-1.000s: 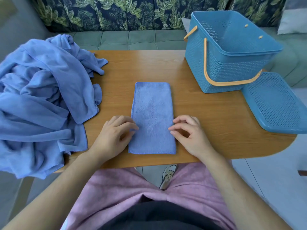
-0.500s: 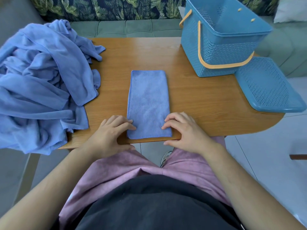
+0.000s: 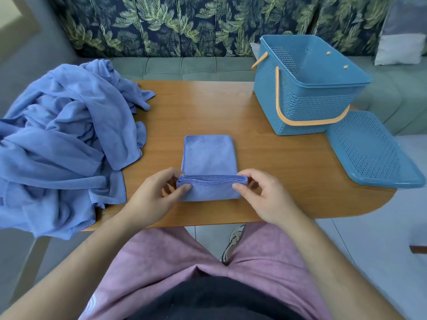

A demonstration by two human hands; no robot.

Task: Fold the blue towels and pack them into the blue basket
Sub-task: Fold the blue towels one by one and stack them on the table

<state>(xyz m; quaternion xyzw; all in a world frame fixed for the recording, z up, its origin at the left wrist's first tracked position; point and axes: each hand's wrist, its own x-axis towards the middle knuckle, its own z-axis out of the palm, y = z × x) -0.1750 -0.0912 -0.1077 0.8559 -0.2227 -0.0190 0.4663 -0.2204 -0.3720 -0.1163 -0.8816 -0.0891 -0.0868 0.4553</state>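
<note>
Towel (image 3: 209, 158) near edge pinched between left hand (image 3: 150, 199), right hand (image 3: 265, 197)

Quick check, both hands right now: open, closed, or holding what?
Left hand: pinches the near left corner of the folded towel.
Right hand: pinches the near right corner of that towel.

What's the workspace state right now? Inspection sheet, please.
Surface: wooden table, rounded right end.
Job's things: towel at centre, near end raised mid-fold; unfolded pile at left, hanging over the edge; basket far right, upright, no towels seen inside.
Clutter: lid beside basket, overhanging the edge.
Hands: left hand and right hand each pinch a near corner of the towel.
Cables: nothing seen.
Surroundings: sofa behind, pillow.
</note>
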